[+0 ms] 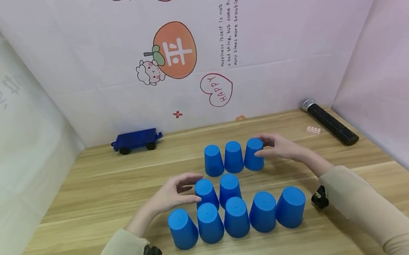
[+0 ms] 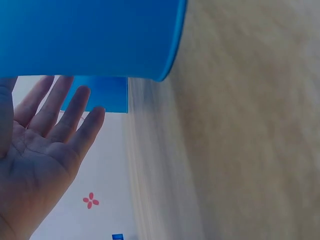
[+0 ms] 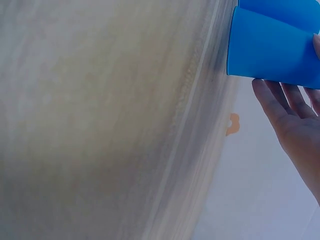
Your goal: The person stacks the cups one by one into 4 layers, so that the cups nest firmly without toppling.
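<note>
Several blue cups stand upside down in three rows on the wooden table. My left hand [image 1: 167, 196] is at the left cup [image 1: 205, 189] of the two-cup middle row, thumb in front and fingers behind. In the left wrist view its fingers are extended and spread, with a large blue cup wall above them. At the back row, my right hand [image 1: 282, 148] holds the rightmost cup [image 1: 253, 160] between thumb and fingers. The right wrist view shows fingertips [image 3: 261, 90] along that cup's side. The front row, including its left cup [image 1: 184, 231], is nearest me.
A dark blue toy wagon [image 1: 135, 140] stands at the back left. A black microphone [image 1: 330, 123] lies at the back right beside a small pale pink studded piece [image 1: 313, 130]. Printed white cloth [image 1: 267, 82] walls the back and sides.
</note>
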`<state>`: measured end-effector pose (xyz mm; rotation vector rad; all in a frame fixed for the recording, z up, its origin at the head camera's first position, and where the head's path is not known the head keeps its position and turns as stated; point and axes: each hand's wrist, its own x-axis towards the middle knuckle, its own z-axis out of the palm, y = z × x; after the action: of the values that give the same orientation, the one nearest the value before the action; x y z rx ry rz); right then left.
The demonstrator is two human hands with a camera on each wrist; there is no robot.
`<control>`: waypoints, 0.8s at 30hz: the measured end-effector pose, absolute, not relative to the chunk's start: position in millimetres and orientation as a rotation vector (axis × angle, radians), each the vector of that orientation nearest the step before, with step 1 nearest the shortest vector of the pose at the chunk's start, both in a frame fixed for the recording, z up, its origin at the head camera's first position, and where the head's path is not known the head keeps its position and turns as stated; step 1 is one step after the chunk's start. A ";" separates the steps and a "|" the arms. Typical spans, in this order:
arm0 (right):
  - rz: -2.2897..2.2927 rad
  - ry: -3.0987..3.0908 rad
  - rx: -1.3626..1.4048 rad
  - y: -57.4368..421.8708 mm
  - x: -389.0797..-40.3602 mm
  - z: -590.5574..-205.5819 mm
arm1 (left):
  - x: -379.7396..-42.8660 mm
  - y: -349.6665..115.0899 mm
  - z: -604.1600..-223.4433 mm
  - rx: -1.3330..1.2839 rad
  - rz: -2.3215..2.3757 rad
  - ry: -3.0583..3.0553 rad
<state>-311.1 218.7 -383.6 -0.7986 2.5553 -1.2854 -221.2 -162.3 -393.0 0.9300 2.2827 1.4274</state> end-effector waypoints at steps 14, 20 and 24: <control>-1.245 2.541 -0.765 221.6 -308.2 -381.1 | -221.1 -155.7 -393.4 0.937 1.409 2.262; -1.298 2.540 -0.722 227.7 -299.5 -375.6 | -221.6 -153.5 -392.8 0.927 1.401 2.261; -1.332 2.551 -0.711 233.5 -290.9 -370.5 | -221.4 -155.0 -394.1 0.938 1.417 2.249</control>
<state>-290.9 233.5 -370.5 -0.7112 2.5508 -1.3316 -221.4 -155.0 -394.1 0.9377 2.2494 1.4167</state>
